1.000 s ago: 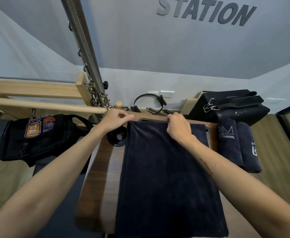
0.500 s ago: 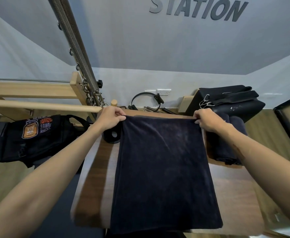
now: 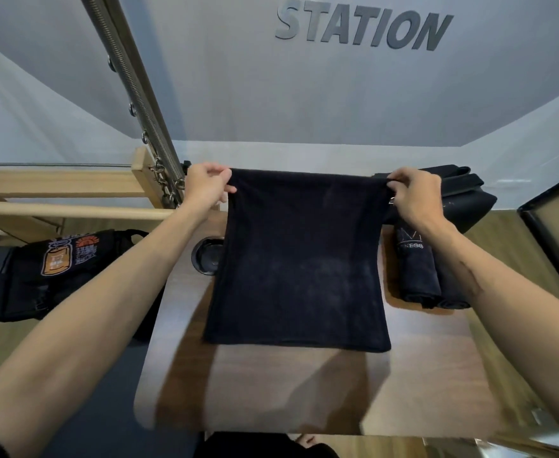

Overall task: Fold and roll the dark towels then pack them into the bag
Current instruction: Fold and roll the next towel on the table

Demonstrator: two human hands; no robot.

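Bare tabletop [image 3: 304,391] nearside; rolled towels [image 3: 427,276] right, recessed cup [image 3: 205,256] left.

soft even light, wide-angle warp, blurred edges

- You're in a fitness/pilates studio.
- Long steel spring [image 3: 129,84] chained to a wooden frame [image 3: 60,183], with a wooden dowel bar [image 3: 73,211].
- "STATION" lettering [image 3: 364,26] on the grey wall.
- Rolled towels [image 3: 420,269] with partly readable "…NESS" print.

1 head-worn wide-angle camera looks forward and down, close over the near edge of the wooden table [image 3: 304,391], toward the wall [image 3: 271,94].
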